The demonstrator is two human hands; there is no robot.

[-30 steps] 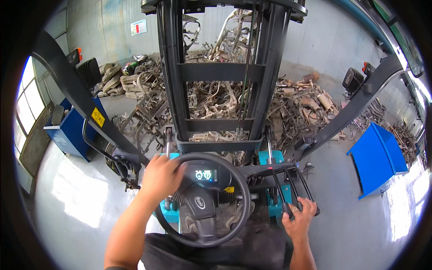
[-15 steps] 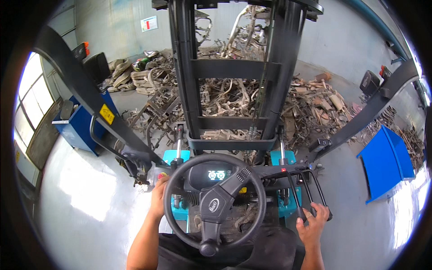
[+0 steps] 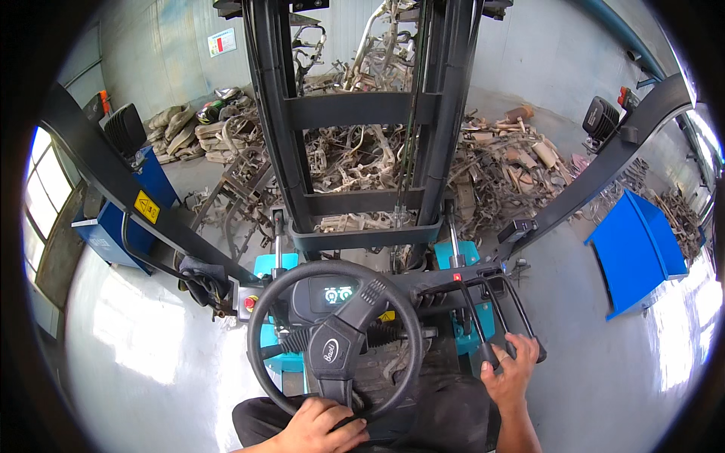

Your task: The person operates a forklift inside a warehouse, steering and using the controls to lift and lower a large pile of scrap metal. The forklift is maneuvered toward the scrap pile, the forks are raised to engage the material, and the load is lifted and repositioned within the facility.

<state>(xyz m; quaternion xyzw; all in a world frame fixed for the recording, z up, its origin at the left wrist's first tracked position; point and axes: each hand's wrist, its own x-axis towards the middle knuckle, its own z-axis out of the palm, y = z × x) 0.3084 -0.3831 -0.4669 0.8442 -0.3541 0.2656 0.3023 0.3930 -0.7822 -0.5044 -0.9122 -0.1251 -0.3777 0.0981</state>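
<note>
I am seated at a forklift's controls. My left hand (image 3: 323, 425) is closed on the bottom of the black steering wheel (image 3: 259, 336), covering the part beneath its fingers. My right hand (image 3: 508, 370) rests with curved fingers on the knobs of the black control levers (image 3: 477, 317) at right. A lit display (image 3: 337, 295) is behind the wheel, with a red button (image 3: 249, 303) to its left. The black mast (image 3: 355, 112) rises ahead, between turquoise body panels (image 3: 457, 255). Dark gloves or cloth (image 3: 202, 279) hang by the left frame post (image 3: 162, 226).
A large tangled heap of scrap metal frames and parts (image 3: 507, 174) lies ahead, with dirty padded pieces (image 3: 172, 128) at left. Blue metal bins (image 3: 630, 249) stand on either side on a glossy floor (image 3: 136, 332). A pale wall (image 3: 544, 60) is behind, and a window (image 3: 45, 196) is at far left.
My left hand has moved from the wheel's upper left, down its left side, to the bottom. My right hand stays on the levers. The view has shifted slightly.
</note>
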